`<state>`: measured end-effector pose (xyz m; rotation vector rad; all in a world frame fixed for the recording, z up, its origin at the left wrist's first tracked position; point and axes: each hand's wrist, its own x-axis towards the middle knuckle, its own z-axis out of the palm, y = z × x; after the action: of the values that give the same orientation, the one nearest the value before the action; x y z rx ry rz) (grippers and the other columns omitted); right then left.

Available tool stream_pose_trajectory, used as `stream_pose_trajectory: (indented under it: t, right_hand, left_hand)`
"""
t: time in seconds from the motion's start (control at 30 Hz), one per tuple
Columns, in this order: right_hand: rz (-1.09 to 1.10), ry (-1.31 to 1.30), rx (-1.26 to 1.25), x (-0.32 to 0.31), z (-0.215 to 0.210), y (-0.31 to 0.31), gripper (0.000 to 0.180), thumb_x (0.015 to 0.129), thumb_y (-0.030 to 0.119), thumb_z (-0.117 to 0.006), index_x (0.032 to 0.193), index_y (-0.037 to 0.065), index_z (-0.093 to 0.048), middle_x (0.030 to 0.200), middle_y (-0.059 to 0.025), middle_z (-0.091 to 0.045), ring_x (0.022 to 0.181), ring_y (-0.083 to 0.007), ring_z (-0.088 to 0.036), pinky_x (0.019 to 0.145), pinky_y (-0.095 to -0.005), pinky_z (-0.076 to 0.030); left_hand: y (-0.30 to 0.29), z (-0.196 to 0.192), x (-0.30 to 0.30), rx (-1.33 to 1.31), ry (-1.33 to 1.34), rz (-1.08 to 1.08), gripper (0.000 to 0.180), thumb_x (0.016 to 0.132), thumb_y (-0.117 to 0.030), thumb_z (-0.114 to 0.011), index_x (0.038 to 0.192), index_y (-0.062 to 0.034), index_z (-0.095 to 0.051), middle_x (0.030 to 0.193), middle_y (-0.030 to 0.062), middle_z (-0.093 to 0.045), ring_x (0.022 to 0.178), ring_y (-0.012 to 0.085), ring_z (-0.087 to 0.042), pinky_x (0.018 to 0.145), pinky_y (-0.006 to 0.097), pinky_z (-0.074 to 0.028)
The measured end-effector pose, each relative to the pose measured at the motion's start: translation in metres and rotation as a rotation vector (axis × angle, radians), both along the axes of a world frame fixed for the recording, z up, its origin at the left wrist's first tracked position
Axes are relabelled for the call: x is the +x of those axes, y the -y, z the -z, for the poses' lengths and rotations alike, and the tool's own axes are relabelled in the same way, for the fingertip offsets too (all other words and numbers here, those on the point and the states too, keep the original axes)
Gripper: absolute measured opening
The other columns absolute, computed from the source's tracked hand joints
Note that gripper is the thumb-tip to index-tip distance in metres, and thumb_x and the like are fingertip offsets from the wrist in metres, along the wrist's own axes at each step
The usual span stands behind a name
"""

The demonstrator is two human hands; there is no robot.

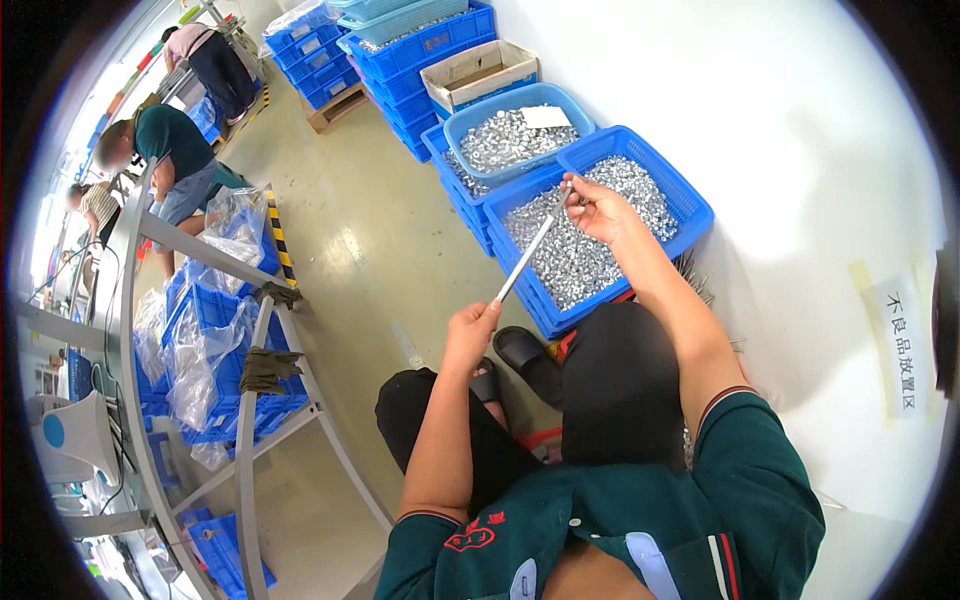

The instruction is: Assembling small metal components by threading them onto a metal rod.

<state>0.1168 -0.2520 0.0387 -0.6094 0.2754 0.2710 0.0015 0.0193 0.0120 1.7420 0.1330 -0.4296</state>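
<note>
I am seeing the slim silvery rod (532, 245) just off the view's centre, slanting toward 1 o'clock. My left hand (472, 335) is gripping its lower end in bent fingers; my right hand (597, 208) is pinching around its upper end, though I cannot tell whether those fingertips are also holding something small. The rod is crossing, in this view, the left rim of the blue mesh basket (680, 185) at 2 o'clock, and the right hand is hovering above its small silvery metal pieces (570, 265). A light-blue tub (572, 108) is crowding the basket at 12 o'clock; the white wall (800, 290) is bounding 3 o'clock. Open floor (350, 240) is stretching toward 10 o'clock, a grey metal frame (245, 450) is standing at 8, and the right knee (620, 370) is limiting room at 4.
</note>
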Motion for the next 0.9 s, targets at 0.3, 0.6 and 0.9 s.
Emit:
stream_pose_trajectory:
  t: [0.3,0.6,0.9]
  right_hand:
    - [-0.074,0.135,-0.214,-0.002,-0.011,0.0,0.018,0.084,0.008,-0.054,0.098,-0.001,-0.056,0.08,-0.0054,-0.056,0.06,-0.0098,-0.049,0.05,-0.0206,-0.041]
    - [-0.131,0.224,-0.366,-0.003,-0.02,0.009,0.015,0.082,0.016,-0.059,0.086,0.001,-0.055,0.066,0.0001,-0.049,0.056,-0.0064,-0.043,0.043,-0.0189,-0.032]
    - [-0.32,0.205,-0.579,-0.013,-0.024,-0.017,0.024,0.081,0.028,-0.061,0.08,0.005,-0.054,0.067,0.0023,-0.046,0.055,-0.004,-0.04,0.041,-0.017,-0.029]
  left_hand:
    - [-0.001,0.0,0.0,0.026,-0.012,-0.01,0.039,0.084,-0.034,-0.054,0.06,-0.0041,-0.048,0.05,-0.0034,-0.037,0.048,0.0063,-0.031,0.044,0.025,-0.026]
    - [0.006,-0.012,-0.003,-0.124,-0.021,0.005,0.036,0.085,-0.035,-0.053,0.061,-0.0088,-0.046,0.05,-0.0065,-0.035,0.039,0.0027,-0.026,0.035,0.021,-0.018]
    - [0.012,0.002,0.003,-0.089,0.084,-0.042,0.035,0.085,-0.033,-0.052,0.062,-0.0082,-0.047,0.05,-0.0064,-0.035,0.041,0.0029,-0.028,0.037,0.02,-0.019]
